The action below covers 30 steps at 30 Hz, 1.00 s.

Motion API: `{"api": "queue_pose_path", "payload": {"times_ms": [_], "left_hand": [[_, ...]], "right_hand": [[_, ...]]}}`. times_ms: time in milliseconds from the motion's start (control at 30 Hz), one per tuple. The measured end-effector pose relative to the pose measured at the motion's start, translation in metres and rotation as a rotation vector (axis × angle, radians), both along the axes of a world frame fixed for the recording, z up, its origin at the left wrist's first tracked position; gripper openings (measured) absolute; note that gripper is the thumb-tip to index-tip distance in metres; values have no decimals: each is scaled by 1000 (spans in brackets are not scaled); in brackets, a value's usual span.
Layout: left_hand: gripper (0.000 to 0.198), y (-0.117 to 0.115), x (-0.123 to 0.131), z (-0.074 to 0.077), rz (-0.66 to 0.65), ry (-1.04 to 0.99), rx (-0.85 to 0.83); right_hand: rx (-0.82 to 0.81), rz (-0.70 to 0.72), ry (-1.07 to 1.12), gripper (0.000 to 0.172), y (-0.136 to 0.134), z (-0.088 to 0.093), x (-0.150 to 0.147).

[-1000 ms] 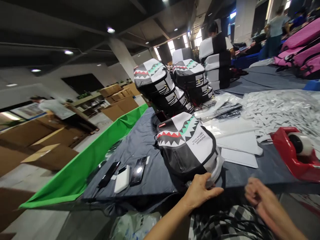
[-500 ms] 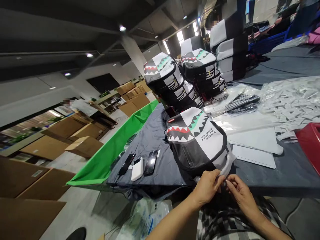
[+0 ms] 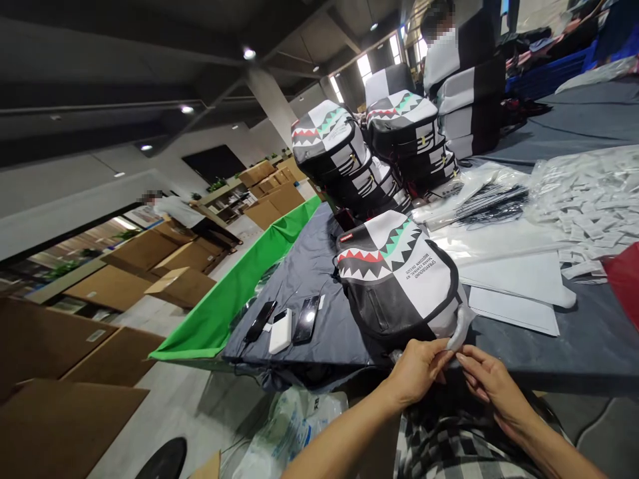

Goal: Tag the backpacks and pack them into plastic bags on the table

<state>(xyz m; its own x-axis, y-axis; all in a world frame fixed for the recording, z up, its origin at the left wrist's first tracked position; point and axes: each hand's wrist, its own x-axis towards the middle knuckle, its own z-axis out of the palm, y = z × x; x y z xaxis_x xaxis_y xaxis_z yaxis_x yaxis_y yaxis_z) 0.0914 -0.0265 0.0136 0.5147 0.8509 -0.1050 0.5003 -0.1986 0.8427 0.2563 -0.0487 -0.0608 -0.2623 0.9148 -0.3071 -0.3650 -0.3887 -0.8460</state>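
A black-and-white backpack [image 3: 399,279] with a red-and-green shark-teeth print lies on the table in front of me. From its lower right corner a strap in pale plastic wrapping [image 3: 464,322] hangs toward the table edge. My left hand [image 3: 424,369] is closed in a pinch on the lower end of this wrapped strap. Just to the right, my right hand [image 3: 492,382] has thumb and fingers drawn together close to the strap's end. What its fingertips hold, if anything, is too small to make out.
Stacked backpacks [image 3: 329,143] stand behind. White sheets [image 3: 514,309] and a bag of white tags [image 3: 594,199] lie to the right, near a red bin [image 3: 624,283]. Phones [image 3: 306,319] and a white power bank [image 3: 280,331] lie left, beside a green cloth-sided bin [image 3: 239,286].
The view has shifted slightly, moving the scene a little to the right. My left hand keeps its pinch on the wrapped strap; my right fingertips have moved slightly away from the left hand.
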Motion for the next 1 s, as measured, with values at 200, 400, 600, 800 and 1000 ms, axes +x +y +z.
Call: {"api": "queue_pose_path", "payload": {"times_ms": [200,400,600,800,1000], "left_hand": [[55,0,-3,-3,116,-34,70],[36,-2,-7,-23,-58,203,479],[42,-14,-20,-57,-138,597,1363],[39,-20,-76,-63,-119,667,1395],[25,12,-105,-25,-474,722,1315]], "right_hand": [[-148,118,773,54,-5,-2,-8],[-192,27,737,23,-1,-7,1],[-10,-129,-213,72,-2,8,46],[487,-289,-899,71,27,28,45],[247,-78,-784,68,72,37,39]]}}
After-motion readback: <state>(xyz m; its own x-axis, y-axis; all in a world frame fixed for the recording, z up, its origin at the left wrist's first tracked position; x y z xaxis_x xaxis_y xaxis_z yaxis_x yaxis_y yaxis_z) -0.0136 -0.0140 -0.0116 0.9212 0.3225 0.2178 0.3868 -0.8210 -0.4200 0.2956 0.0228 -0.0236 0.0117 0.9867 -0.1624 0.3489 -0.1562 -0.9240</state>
